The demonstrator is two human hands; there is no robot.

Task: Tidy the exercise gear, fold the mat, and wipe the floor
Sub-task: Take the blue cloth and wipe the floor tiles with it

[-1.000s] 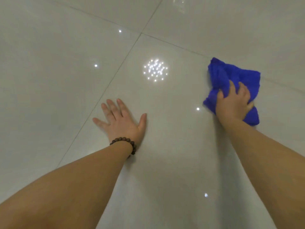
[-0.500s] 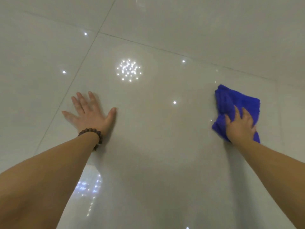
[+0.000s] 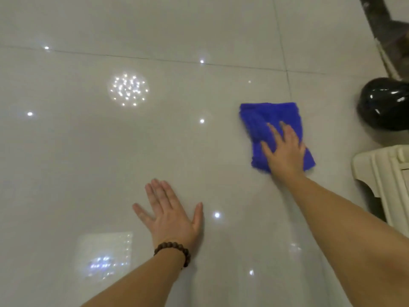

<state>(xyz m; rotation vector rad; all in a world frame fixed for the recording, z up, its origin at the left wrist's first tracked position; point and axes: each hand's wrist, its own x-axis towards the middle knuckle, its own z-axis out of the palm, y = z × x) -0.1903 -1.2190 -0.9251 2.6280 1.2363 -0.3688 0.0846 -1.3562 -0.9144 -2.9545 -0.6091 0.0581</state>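
Note:
A crumpled blue cloth [image 3: 266,117] lies on the glossy pale tiled floor [image 3: 110,165]. My right hand [image 3: 283,149] presses flat on the near half of the cloth, fingers spread over it. My left hand [image 3: 170,213] rests palm-down on the bare tile to the left and nearer to me, fingers apart, holding nothing. A dark beaded bracelet [image 3: 174,251] circles the left wrist.
A shiny black rounded object [image 3: 385,103] sits on the floor at the right edge. Below it stands a cream ribbed furniture piece [image 3: 380,182]. A dark strip [image 3: 380,25] runs along the top right corner. Ceiling lights reflect in the tiles.
The view has swung right, bringing the black object and cream furniture into sight. My right hand has slid the cloth across the tile, and my left hand now lies nearer to me.

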